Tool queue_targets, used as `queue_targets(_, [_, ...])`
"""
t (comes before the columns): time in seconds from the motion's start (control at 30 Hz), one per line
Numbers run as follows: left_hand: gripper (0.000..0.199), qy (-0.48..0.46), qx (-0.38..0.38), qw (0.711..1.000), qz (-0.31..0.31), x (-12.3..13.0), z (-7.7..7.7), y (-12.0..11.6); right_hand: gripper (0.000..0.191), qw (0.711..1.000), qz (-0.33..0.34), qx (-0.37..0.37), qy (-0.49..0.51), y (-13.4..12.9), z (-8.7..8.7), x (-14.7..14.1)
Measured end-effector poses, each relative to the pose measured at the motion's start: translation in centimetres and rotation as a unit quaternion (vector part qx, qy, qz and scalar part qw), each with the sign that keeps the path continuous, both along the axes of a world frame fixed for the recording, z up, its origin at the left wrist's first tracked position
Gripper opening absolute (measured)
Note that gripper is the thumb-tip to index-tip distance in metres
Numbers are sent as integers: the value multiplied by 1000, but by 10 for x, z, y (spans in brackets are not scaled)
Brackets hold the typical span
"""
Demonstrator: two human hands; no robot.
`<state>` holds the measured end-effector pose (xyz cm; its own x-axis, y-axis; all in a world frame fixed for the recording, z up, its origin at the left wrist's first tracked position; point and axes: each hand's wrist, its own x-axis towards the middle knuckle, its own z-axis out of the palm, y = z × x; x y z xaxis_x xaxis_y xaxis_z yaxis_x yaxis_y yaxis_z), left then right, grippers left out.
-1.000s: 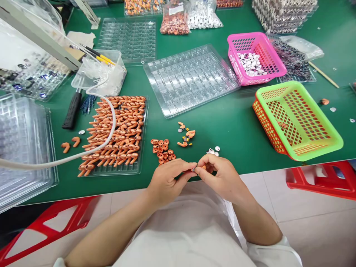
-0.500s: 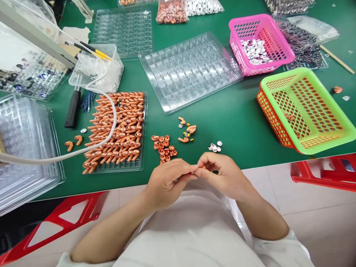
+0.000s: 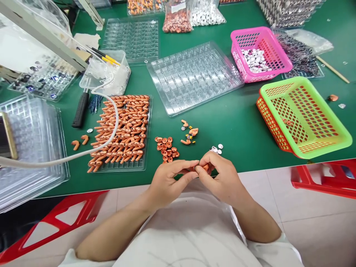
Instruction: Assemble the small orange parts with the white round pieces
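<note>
At the table's near edge, my left hand (image 3: 169, 181) and my right hand (image 3: 222, 178) meet fingertip to fingertip. The right thumb and forefinger pinch a small orange earbud shell (image 3: 205, 167), mostly covered by the fingers. My left thumb and forefinger close in on the same spot; what lies between their tips is too hidden to name. Just beyond the left hand are loose orange earbud caps (image 3: 167, 145). Several earbud shells with small wired parts (image 3: 191, 134) lie past them. White discs (image 3: 218, 148) sit close beyond the right hand.
To the left stands a clear tray packed with orange earbud stems (image 3: 122, 133), crossed by a white cable (image 3: 116, 115). An unfilled-looking clear tray (image 3: 194, 78) lies behind. At right are a pink basket (image 3: 261, 76) with white discs and a green basket (image 3: 319, 150).
The view has shifted slightly, showing more of the table's far side. In my right fingers, more of the orange shell shows. My left fingertips have parted a little.
</note>
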<state>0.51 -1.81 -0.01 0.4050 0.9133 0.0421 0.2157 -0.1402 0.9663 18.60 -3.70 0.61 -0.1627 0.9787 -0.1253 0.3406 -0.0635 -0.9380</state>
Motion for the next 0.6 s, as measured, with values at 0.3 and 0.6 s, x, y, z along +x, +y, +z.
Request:
queue_targets(0.3, [15, -89, -255, 962, 36, 6, 12, 6, 17, 984, 11, -81, 157, 2, -3, 13])
queue_targets(0.6, [12, -48, -275, 960, 26, 14, 2, 6, 18, 994, 17, -58, 89, 4, -3, 13])
